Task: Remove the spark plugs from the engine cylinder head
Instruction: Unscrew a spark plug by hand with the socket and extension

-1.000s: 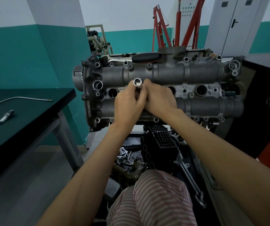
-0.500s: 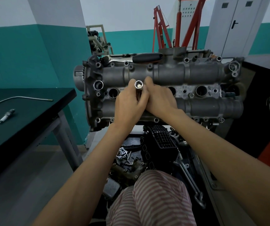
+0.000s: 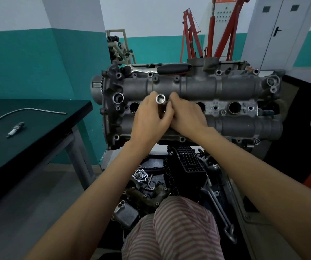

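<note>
A grey engine cylinder head (image 3: 226, 91) stands in front of me with a row of round plug wells along its middle. A shiny steel socket tube (image 3: 160, 99) sticks out of the second well from the left, its open end facing me. My left hand (image 3: 151, 119) grips the tube from the left. My right hand (image 3: 186, 115) holds it from the right, fingers curled against it. What the tube contains is hidden. One spark plug (image 3: 15, 129) lies on the dark table at left.
A ratchet with a black handle (image 3: 173, 69) lies along the head's top edge. The dark table (image 3: 38, 137) also carries a bent metal rod (image 3: 23, 111). Loose engine parts and a wrench (image 3: 220, 209) sit on the floor below. Red hoist (image 3: 207, 34) stands behind.
Both hands stay on the socket tube; it has barely shifted, with only a slight change of the fingers round it.
</note>
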Demonstrator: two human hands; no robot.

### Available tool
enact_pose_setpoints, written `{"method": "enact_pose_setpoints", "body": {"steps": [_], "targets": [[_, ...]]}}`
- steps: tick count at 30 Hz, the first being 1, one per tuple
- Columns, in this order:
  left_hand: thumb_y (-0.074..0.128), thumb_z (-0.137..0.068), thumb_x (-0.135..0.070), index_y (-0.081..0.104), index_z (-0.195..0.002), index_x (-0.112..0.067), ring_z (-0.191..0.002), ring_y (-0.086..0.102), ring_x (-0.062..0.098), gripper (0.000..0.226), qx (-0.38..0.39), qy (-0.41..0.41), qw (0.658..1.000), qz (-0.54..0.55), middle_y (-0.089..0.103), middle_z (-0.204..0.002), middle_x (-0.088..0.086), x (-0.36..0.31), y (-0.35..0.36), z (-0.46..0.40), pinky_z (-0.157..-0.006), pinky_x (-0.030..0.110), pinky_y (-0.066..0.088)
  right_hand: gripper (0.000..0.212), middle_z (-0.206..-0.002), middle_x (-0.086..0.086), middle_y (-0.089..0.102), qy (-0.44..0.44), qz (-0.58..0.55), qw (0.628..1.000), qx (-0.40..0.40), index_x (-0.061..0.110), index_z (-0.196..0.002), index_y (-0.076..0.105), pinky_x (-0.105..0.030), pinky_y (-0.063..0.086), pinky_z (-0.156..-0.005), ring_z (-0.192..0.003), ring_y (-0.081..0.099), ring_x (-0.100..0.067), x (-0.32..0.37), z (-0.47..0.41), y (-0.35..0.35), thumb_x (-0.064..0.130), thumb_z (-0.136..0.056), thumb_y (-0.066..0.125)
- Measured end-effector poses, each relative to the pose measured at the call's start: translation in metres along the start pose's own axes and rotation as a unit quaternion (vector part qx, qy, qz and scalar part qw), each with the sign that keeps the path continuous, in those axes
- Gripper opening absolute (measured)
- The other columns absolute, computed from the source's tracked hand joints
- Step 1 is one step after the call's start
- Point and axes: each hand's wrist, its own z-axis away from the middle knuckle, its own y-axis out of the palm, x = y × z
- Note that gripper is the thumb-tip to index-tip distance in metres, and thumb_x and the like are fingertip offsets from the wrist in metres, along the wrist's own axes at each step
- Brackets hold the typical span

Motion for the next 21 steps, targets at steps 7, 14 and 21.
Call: {"method": "enact_pose_setpoints", "body": {"steps": [7,14,21], "targets": [[0.050,-0.093,-0.040,0.030,-0.052,-0.020,-0.049,0.037,0.016,0.049,0.062,0.027,0.979,-0.194,0.036,-0.049,-0.007,-0.005,-0.017,-0.020,-0.044,0.030,0.021,0.018,-0.062,0.009,0.055,0.085,-0.322,0.939,-0.081,0.016,-0.080,0.050,-0.023,0.038,-0.050,-0.049,0.050,-0.003,-0.003,0.009,-0.011,0.005,-0.089,0.040],[0.045,-0.089,-0.051,0.035,-0.049,-0.011,-0.048,0.042,0.020,0.057,0.079,-0.073,0.976,-0.187,0.042,-0.049,0.001,-0.026,-0.023,-0.028,-0.045,0.027,0.024,0.037,-0.055,-0.006,0.067,0.330,-0.479,0.802,0.133,0.000,-0.089,0.058,-0.014,0.027,-0.032,-0.043,0.062,-0.016,0.012,0.004,-0.027,0.027,-0.095,0.034],[0.046,-0.088,-0.029,0.039,-0.055,-0.010,-0.048,0.039,0.018,0.038,0.249,-0.119,0.929,-0.248,0.043,-0.056,0.003,-0.050,-0.040,-0.050,-0.046,0.024,0.023,0.037,-0.074,-0.018,0.066,0.388,-0.626,0.663,0.133,-0.010,-0.118,0.048,-0.016,0.044,-0.042,-0.053,0.066,-0.023,0.012,-0.003,-0.028,0.011,-0.092,0.032]]}}
